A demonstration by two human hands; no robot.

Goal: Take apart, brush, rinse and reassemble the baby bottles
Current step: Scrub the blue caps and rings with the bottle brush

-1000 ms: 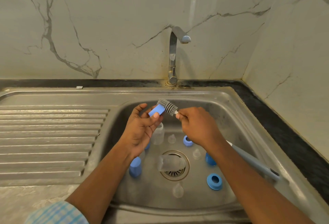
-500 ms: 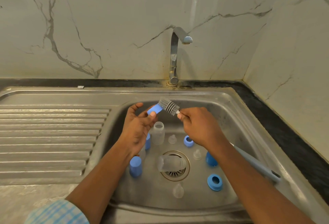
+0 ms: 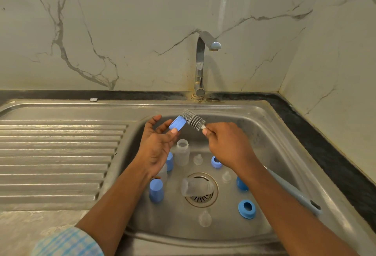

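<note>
Head view: left hand pinches blue collar above sink; right hand grips brush just behind bristles (handle trails back-right under forearm). Brush axis points up-left, bristles touching collar, hands close.

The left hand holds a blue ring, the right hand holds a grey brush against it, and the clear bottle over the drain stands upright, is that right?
Not quite. In the head view the clear bottle over the drain lies on its side. The rest is right: the left hand holds the blue ring, and the right hand holds the grey brush against it.
</note>
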